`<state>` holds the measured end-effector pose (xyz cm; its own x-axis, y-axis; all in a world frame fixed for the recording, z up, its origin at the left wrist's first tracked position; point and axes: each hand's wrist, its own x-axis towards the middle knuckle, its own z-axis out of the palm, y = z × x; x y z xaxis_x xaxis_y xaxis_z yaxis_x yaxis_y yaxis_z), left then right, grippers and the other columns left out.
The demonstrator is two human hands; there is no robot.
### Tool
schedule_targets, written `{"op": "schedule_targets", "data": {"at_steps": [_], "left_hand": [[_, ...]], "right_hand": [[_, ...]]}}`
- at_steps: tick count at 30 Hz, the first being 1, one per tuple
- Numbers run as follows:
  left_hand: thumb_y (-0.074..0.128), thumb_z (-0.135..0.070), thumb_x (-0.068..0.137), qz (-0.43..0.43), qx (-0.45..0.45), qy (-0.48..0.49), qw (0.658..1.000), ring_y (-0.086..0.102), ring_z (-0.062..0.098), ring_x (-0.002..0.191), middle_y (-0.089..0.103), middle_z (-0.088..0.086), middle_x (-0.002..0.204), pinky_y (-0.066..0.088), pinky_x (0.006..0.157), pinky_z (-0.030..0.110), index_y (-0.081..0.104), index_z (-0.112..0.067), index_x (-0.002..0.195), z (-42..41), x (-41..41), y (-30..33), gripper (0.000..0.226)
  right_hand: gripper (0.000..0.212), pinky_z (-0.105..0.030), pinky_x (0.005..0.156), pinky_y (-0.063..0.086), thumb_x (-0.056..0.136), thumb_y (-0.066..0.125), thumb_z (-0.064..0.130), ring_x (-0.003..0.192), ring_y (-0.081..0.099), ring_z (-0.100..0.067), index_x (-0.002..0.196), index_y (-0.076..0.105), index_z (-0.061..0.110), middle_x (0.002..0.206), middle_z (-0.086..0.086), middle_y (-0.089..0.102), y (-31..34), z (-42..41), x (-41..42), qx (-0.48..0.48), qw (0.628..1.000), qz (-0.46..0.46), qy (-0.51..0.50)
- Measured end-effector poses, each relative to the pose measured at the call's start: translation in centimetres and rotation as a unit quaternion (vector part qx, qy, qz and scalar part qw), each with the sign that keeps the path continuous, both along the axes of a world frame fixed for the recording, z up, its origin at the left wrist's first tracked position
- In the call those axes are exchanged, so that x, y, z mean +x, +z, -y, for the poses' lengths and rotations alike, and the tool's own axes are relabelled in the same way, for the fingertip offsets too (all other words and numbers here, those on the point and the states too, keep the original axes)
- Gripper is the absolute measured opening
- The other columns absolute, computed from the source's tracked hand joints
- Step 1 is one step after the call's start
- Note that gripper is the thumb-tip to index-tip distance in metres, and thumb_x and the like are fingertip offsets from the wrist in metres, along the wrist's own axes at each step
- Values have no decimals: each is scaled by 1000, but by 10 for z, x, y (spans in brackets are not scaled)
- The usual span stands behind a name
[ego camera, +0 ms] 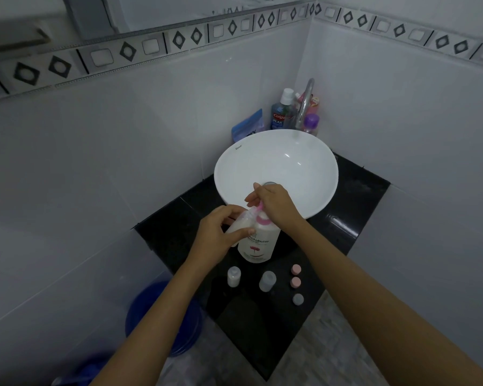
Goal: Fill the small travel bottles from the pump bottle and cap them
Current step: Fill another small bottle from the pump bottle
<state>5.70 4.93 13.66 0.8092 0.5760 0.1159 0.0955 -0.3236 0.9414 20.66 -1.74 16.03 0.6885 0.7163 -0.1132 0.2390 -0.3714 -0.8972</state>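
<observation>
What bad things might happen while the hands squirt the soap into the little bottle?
The small bottle in the left hand is tilted at the pink spout, so lotion might miss its narrow mouth. The right hand pressing the pump bottle might tip it. Two open bottles stand close by the arms and might get knocked.

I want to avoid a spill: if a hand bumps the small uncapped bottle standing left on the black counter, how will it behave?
The left travel bottle probably tips easily: it looks narrow, upright and light. With no cap on, any contents might spill. Once down, its round body could roll on the glossy counter.
</observation>
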Motion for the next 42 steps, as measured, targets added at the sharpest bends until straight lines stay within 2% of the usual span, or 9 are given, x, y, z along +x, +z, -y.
{"op": "schedule_targets", "data": {"at_steps": [5, 10, 17, 24, 29, 33, 37, 40, 42], "left_hand": [[75, -32, 76, -9, 10, -12, 1000, 57, -2, 87, 64, -6, 102, 44, 73, 7, 63, -27, 108, 1, 0, -2, 35], [74, -38, 76, -22, 22, -12, 999, 57, -1, 91, 64, -9, 102, 45, 74, 7, 60, -29, 109, 1, 0, -5, 37], [77, -23, 74, -1, -28, 4, 1000, 57, -5, 88, 65, -9, 99, 46, 74, 7, 62, -24, 106, 3, 0, -3, 35], [76, -20, 75, -2, -53, -3, 999, 60, -1, 90, 66, -6, 102, 47, 76, 9, 62, -23, 108, 3, -5, -5, 36], [74, -14, 76, 21, -88, 11, 996, 61, -3, 92, 65, -11, 102, 49, 77, 10, 60, -24, 107, 5, -15, -4, 36], [78, -17, 73, -34, -34, -10, 999, 58, -7, 95, 63, -16, 101, 45, 78, 5, 61, -25, 101, 13, -25, -16, 34], [81, -30, 67, -133, 46, -55, 989, 53, -3, 97, 59, -12, 103, 40, 79, 7, 61, -29, 100, 29, -29, -43, 38], [79, -39, 67, -164, 160, -64, 971, 51, 6, 98, 57, -19, 97, 39, 88, 23, 62, -28, 100, 39, -25, -63, 39], [75, -42, 69, -196, 209, -68, 956, 49, 8, 98, 55, -21, 94, 30, 87, 26, 61, -30, 101, 43, -22, -72, 37]], "right_hand": [[44, -32, 85, 46, 100, 38, 26, 77, 61, -16, 82, 71, 2, 73, -2, 66, 1, 0, 0, 3, 1000, -1, -1], [45, -31, 84, 46, 100, 38, 27, 79, 61, -17, 82, 71, 3, 77, -4, 67, 0, 0, 0, 0, 1000, 12, -2], [44, -33, 86, 47, 100, 38, 26, 77, 62, -15, 78, 70, 6, 70, 3, 65, 0, 1, -1, 1, 1000, 11, -1], [44, -33, 85, 48, 99, 39, 26, 71, 62, -11, 81, 71, 3, 70, 2, 66, 2, 1, 1, 1, 1000, 5, 13], [43, -27, 77, 47, 99, 40, 24, 63, 60, -8, 84, 71, -2, 68, -1, 66, 2, 2, 0, 13, 1000, -22, 14], [43, -30, 84, 47, 99, 40, 24, 65, 61, -9, 83, 71, -1, 68, -2, 67, 1, 1, 0, 11, 999, -36, 7], [43, -20, 76, 46, 100, 40, 23, 64, 61, -9, 87, 70, -5, 69, -3, 66, 1, 1, 0, 19, 999, -38, 7], [43, -19, 77, 46, 100, 39, 22, 64, 61, -9, 85, 70, -4, 69, -2, 66, 0, 2, 0, 19, 999, -35, 10], [44, -20, 77, 46, 100, 38, 22, 64, 61, -8, 84, 70, -3, 69, -1, 66, 1, 1, 0, 15, 999, -31, 11]]}}
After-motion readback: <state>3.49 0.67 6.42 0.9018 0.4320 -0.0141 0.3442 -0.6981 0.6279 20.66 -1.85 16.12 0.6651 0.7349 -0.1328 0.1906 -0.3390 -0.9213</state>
